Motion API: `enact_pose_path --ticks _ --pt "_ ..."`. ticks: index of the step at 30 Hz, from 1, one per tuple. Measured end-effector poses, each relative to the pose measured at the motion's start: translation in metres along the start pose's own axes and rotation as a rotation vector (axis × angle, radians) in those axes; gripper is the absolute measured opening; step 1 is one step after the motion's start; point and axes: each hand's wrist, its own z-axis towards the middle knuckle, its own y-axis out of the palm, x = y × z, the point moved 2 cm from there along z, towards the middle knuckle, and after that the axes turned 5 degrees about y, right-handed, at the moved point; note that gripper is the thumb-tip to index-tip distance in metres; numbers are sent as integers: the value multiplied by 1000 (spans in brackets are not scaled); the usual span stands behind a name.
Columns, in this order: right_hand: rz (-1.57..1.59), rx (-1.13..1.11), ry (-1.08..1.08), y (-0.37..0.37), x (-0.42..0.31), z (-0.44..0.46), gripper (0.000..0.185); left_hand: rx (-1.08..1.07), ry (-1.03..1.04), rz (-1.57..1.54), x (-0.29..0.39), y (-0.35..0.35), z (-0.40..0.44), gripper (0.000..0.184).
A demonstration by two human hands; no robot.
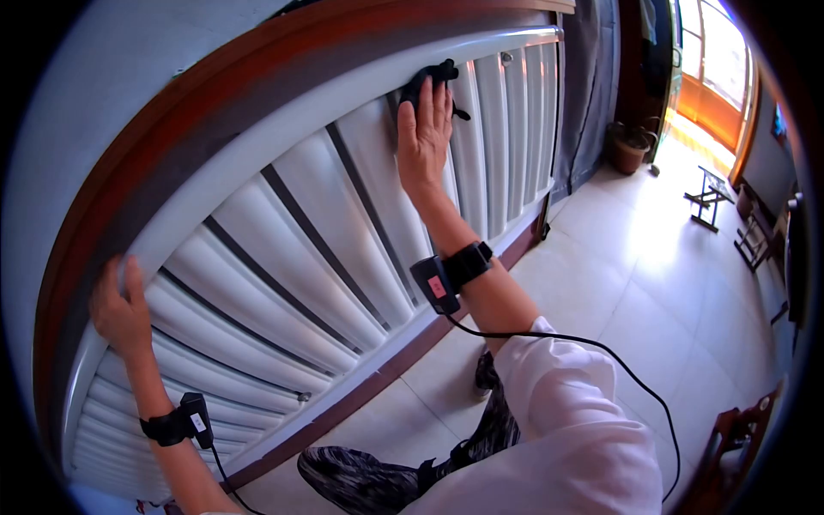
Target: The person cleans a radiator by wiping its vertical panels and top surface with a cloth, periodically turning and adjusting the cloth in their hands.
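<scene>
A long white radiator (283,184) with vertical columns runs along the wall in front of me. My right hand (425,142) presses a bunched black cloth (433,79) against its upper part, just under the top rail. The fingers are straight and close together over the cloth, which sticks out past the fingertips and to the right. Farther left, my left hand (120,309) rests on the radiator's top rail, holding no loose item. Its thumb stands apart from the fingers, whose tips are somewhat blurred. Each wrist wears a black strap with a small cabled box.
A brown wooden ledge (129,129) curves above the radiator. Grey curtain fabric (588,86) hangs at its right end. Beyond stand a potted plant (629,150) and a small folding stool (709,199) on the pale tiled floor (592,240). A black cable (601,345) trails from my right wrist.
</scene>
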Motion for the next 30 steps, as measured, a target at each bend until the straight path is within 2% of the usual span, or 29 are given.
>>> enact_pose_path --ticks 3,5,7,9,13,15,17,19,21,22,23,24,25,26,28,30 --pt "-78 -4 -97 -6 29 -29 51 35 3 32 -6 9 -5 37" --pt "-103 45 -52 -15 58 -68 49 -5 -5 27 -14 14 -8 39" --pt "-120 65 79 -24 89 -113 51 -12 -73 123 -21 19 -13 43" --pt "-198 95 155 -31 128 -164 53 5 -39 102 -22 21 -12 45" --pt "-292 45 517 -52 185 -249 55 43 -20 97 -16 15 -9 45" --pt "-384 -76 554 -66 194 -263 54 58 -24 113 -10 11 -4 44" --pt "-443 4 484 -79 198 -251 48 7 -47 29 -6 7 -3 41" --pt "-396 -194 869 -103 192 -228 39 19 -31 25 0 3 -1 41" --pt "90 -136 1001 -110 250 -230 33 32 -24 25 -2 3 0 40" --pt "365 -197 1137 -124 223 -199 33 37 -12 26 -3 5 -2 40" --pt "414 -141 974 -128 182 -165 34 44 2 28 -4 7 -2 40" --pt "555 -63 925 -122 159 -137 37 41 -3 32 -2 9 -3 40" --pt "549 -157 767 -116 139 -104 41 35 -6 37 0 6 -3 40" --pt "530 -140 631 -106 103 -75 42 35 -8 43 1 3 -1 39" --pt "209 -162 210 -85 58 -25 42 21 -12 12 6 -3 4 38" --pt "-3 -93 -178 -59 25 5 41 -2 -13 -24 4 -2 4 37"
